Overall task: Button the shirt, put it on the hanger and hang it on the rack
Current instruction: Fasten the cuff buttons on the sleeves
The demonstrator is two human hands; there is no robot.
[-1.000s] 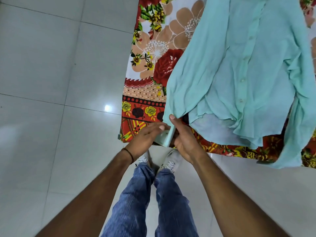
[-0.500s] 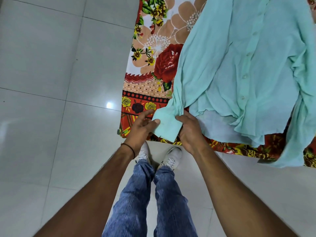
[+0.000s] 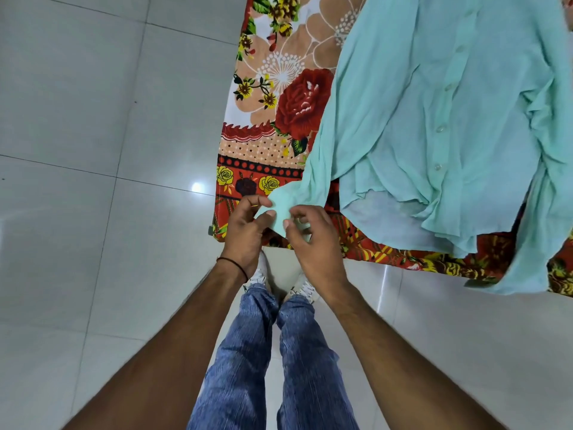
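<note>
While the shirt [image 3: 434, 103] lies spread on the bed [image 3: 263, 150], ahead-right, the left hand [image 3: 245, 231] and right hand [image 3: 313, 234] both pinch its cuff [image 3: 279, 209] at the near edge; sleeve axis runs away rightward.

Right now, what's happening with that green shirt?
A person stands beside a flowery sheet where a light green shirt lies spread out. The left hand and right hand both pinch the cuff of one sleeve, at the sheet's near edge. Probably the cuff is being fastened.
</note>
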